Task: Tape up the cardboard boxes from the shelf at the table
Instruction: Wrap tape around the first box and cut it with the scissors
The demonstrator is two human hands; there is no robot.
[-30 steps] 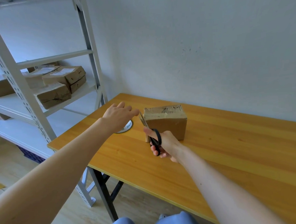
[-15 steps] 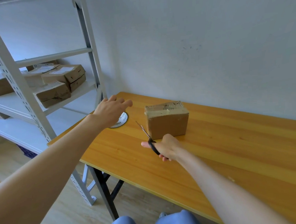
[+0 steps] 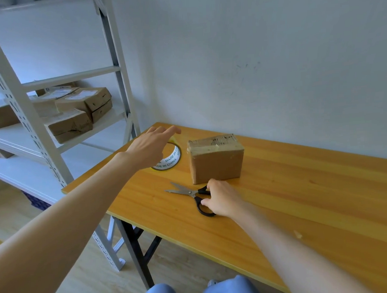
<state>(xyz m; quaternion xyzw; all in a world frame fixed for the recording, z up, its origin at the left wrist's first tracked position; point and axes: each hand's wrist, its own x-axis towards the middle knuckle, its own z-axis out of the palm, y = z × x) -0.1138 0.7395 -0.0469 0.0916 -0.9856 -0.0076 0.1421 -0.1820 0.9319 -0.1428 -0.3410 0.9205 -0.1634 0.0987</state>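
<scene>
- Just beyond the right fingers (image 3: pixel 210 183) sits the cardboard box (image 3: pixel 216 165): likely light, stiff; grasp opposite sides.
- Over the tape roll (image 3: pixel 169 162) the left fingers (image 3: pixel 169 131) spread wide; the right fingers touch scissors (image 3: pixel 186 192), grip unclear.

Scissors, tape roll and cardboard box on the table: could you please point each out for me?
scissors (image 3: pixel 191 193), head view, at the blade pivot.
tape roll (image 3: pixel 169 163), head view, on its printed inner ring.
cardboard box (image 3: pixel 216 166), head view, on its front face.
</scene>
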